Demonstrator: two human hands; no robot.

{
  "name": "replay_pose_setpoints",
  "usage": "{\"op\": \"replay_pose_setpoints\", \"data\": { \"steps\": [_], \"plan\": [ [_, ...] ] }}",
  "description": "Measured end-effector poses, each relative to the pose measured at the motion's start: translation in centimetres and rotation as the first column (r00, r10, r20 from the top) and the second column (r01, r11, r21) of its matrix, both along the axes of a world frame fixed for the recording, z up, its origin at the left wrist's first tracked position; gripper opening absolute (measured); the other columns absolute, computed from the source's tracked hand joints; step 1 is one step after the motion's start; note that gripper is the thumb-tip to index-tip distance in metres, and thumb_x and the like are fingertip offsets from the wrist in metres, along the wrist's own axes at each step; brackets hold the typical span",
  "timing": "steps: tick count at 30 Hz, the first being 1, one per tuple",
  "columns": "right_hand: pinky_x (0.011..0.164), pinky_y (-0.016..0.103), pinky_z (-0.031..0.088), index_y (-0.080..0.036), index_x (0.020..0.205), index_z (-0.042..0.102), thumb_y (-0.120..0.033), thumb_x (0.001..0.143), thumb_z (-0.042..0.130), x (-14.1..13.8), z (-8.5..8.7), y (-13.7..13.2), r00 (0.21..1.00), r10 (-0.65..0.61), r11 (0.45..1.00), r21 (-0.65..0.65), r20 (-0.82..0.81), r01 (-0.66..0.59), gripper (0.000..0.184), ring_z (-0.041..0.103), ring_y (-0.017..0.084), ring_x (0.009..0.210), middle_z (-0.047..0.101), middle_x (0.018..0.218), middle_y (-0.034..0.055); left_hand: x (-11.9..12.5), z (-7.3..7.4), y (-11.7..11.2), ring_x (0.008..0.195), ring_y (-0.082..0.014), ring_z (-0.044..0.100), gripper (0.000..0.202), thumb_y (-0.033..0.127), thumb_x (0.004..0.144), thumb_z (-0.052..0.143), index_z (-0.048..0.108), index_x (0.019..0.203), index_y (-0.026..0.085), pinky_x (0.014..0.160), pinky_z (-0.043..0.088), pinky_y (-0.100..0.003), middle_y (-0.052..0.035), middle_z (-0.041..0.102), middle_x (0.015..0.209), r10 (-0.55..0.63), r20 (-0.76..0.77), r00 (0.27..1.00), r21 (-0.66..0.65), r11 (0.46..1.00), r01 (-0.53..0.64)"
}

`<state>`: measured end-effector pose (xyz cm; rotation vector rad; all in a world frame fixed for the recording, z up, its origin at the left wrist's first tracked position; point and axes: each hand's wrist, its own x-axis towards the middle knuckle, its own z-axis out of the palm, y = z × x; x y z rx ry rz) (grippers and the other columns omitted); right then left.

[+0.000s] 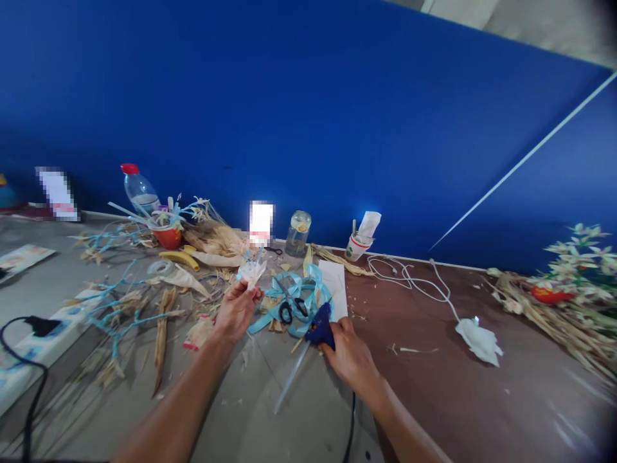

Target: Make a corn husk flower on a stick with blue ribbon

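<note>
In the middle of the view, my left hand (237, 308) pinches a small pale, petal-like piece (252, 272), which looks like a flower made of dried husk. My right hand (349, 352) is closed around a dark blue glue gun (320, 326). A clear glue stick (292, 378) sticks out of the gun's back toward me, and its cord (351, 424) runs down to the near edge. Between my hands lie scissors with black handles (286, 313) on a heap of light blue ribbon (270, 315). The glue gun's nozzle cannot be made out against the ribbon.
Left are blue-wrapped twigs (116, 321), a power strip (72, 325), a tape roll (161, 268) and a red cup (168, 236). A glass jar (297, 235) and paper cup (359, 245) stand by the blue partition (308, 116). A white cable (409, 276) and dried stalks (544, 308) lie right.
</note>
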<state>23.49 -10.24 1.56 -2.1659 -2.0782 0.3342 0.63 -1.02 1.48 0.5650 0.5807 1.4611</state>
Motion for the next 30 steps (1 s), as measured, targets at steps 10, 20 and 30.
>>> {"op": "replay_pose_setpoints", "data": {
  "steps": [10,20,30],
  "plan": [
    [0.062,0.028,0.045,-0.017,0.098,0.055,-0.037,0.081,0.05,1.9,2.9,0.0,0.68,0.118,0.974,0.218,-0.723,0.063,0.027,0.055,0.016,0.065,0.058,0.076,0.0041,0.0,0.0,0.1,0.059,-0.0092,0.057,0.021,0.017,0.052,0.081,0.065,0.066,0.017,0.068,0.048,-0.026,0.0015,0.064,0.062,0.017,-0.031,0.999,-0.018,1.0,-0.017],
    [0.061,0.026,0.045,-0.016,0.099,0.057,-0.043,0.074,0.062,-2.6,6.1,2.1,0.429,0.273,0.955,0.189,-0.861,-0.227,0.037,0.055,0.015,0.07,0.061,0.086,0.0052,0.1,-0.3,0.4,0.059,-0.0079,0.053,0.015,0.022,0.056,0.078,0.065,0.06,0.016,0.069,0.047,-0.025,0.0014,0.06,0.06,0.073,-0.122,0.99,0.037,0.997,-0.069],
    [0.069,0.027,0.049,-0.017,0.097,0.059,-0.038,0.082,0.053,-5.8,2.8,3.9,0.477,0.3,0.952,0.229,-0.826,-0.203,0.027,0.057,0.015,0.077,0.063,0.086,0.0044,0.1,-0.4,0.5,0.06,-0.0089,0.055,0.015,0.021,0.056,0.079,0.066,0.063,0.016,0.066,0.047,-0.023,0.0003,0.062,0.062,0.123,-0.108,0.986,-0.003,0.992,-0.124]
  ]
}}
